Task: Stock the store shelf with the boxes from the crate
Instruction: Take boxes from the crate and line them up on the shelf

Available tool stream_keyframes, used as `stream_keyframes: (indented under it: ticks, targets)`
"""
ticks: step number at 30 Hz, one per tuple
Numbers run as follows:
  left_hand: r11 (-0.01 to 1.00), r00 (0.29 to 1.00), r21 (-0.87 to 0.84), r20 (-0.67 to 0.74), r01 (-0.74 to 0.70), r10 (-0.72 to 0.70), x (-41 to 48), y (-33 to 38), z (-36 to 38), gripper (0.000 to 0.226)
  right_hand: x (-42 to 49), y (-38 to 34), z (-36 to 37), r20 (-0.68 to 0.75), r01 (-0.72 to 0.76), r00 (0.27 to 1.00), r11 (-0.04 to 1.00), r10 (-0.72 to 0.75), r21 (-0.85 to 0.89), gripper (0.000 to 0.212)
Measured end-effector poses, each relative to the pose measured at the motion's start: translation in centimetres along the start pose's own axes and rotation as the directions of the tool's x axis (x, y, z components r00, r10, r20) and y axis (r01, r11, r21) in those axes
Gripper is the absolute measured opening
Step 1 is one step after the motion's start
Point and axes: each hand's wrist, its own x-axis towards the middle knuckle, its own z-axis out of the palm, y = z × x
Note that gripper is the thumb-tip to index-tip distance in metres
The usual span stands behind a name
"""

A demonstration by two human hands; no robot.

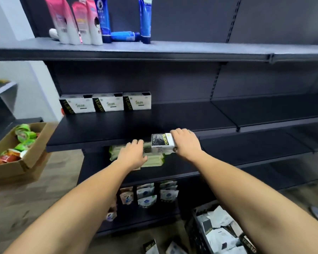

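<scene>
Gripped the box (pixel 162 143) at its right end with the right hand (pixel 186 143), fingers curled over the top, long axis left-to-right at the front edge of the middle shelf (pixel 173 118). Hovered the left hand (pixel 133 155) loosely open just beside its left end. Judged the free slot to lie rearward-left, beside the row of three boxes (pixel 106 103).

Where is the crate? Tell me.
Head view, bottom right: the crate sits on the floor under the right forearm, just right of the pouches.
</scene>
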Motion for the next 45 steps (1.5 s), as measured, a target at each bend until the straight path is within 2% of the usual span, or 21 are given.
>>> stream_keyframes:
  ticks: [6, 10, 13, 18, 20, 22, 23, 25, 28, 30, 32, 34, 36, 38, 40, 43, 45]
  targets:
    - [0.999, 0.999, 0.027, -0.037, 0.032, -0.031, 4.9, 2.6, -2.0, 0.058, 4.2, 4.1, -1.3, -0.093, 0.01, 0.996, 1.0, -0.009, 0.011, 0.045]
    - [0.997, 0.996, 0.031, -0.055, 0.078, -0.076, 7.2, 4.6, -2.5, 0.058, 6.5, 6.5, -0.6, -0.092, 0.035, 0.995, 0.999, -0.032, 0.031, 0.051]
    - [0.994, 0.99, -0.008, -0.087, 0.112, -0.113, 8.6, 5.9, -2.8, 0.069, 8.0, 7.7, 0.0, -0.094, 0.064, 0.994, 0.997, -0.059, 0.049, 0.05]
    - [0.995, 0.978, -0.036, -0.184, 0.09, -0.095, 10.5, 7.8, -3.4, 0.081, 9.4, 8.2, 1.3, -0.147, 0.124, 0.982, 0.992, -0.117, 0.037, 0.052]
    - [0.997, 0.975, -0.023, -0.21, 0.073, -0.076, 11.1, 8.3, -3.3, 0.078, 9.6, 8.2, 1.4, -0.213, 0.158, 0.966, 0.987, -0.147, 0.035, 0.053]
    - [0.997, 0.969, -0.016, -0.237, 0.072, -0.074, 11.6, 8.6, -3.3, 0.064, 9.8, 8.5, 1.3, -0.265, 0.207, 0.945, 0.978, -0.194, 0.021, 0.056]
    - [0.997, 0.966, -0.006, -0.248, 0.072, -0.071, 11.7, 8.7, -3.4, 0.059, 10.0, 8.7, 1.1, -0.237, 0.222, 0.949, 0.974, -0.208, 0.036, 0.06]
    - [0.998, 0.961, 0.055, -0.276, 0.04, -0.024, 11.7, 8.5, -3.4, 0.056, 10.5, 9.1, 0.3, -0.032, 0.196, 0.981, 0.968, -0.193, 0.158, 0.077]
    - [0.987, 0.938, 0.151, -0.329, -0.061, 0.108, 11.5, 7.8, -3.2, 0.058, 11.0, 9.6, -1.0, 0.245, 0.055, 0.961, 0.957, -0.129, 0.285, 0.103]
    - [0.978, 0.92, 0.176, -0.353, -0.115, 0.172, 11.5, 7.5, -2.9, 0.058, 10.9, 9.7, -1.4, 0.324, 0.008, 0.94, 0.954, -0.11, 0.3, 0.107]
    - [0.973, 0.923, 0.196, -0.336, -0.126, 0.187, 11.8, 7.2, -2.7, 0.059, 10.8, 9.4, -1.3, 0.337, -0.003, 0.937, 0.964, -0.091, 0.267, 0.105]
    - [0.975, 0.947, 0.191, -0.275, -0.117, 0.167, 12.1, 6.8, -2.6, 0.068, 10.6, 8.8, -1.2, 0.274, 0.037, 0.958, 0.983, -0.086, 0.178, 0.1]
    - [0.991, 0.975, 0.094, -0.192, -0.098, 0.114, 12.3, 6.3, -2.7, 0.087, 10.5, 8.4, -0.5, 0.108, 0.149, 0.982, 0.988, -0.152, 0.036, 0.094]
    - [0.998, 0.991, -0.039, -0.124, -0.053, 0.048, 12.4, 5.7, -3.2, 0.109, 10.2, 8.1, 0.0, -0.088, 0.227, 0.968, 0.971, -0.233, -0.075, 0.097]
    - [0.998, 0.996, -0.057, -0.088, -0.041, 0.036, 12.6, 5.3, -3.6, 0.12, 10.1, 7.8, 0.4, -0.185, 0.266, 0.943, 0.961, -0.276, -0.074, 0.102]
    - [0.997, 0.99, -0.009, -0.125, -0.07, 0.068, 13.0, 4.9, -3.7, 0.113, 10.5, 7.6, 0.4, -0.154, 0.246, 0.957, 0.969, -0.245, -0.011, 0.104]
    - [0.997, 0.985, 0.006, -0.154, -0.079, 0.079, 13.1, 4.8, -3.6, 0.109, 10.8, 7.5, -0.2, -0.049, 0.214, 0.976, 0.976, -0.212, 0.039, 0.099]
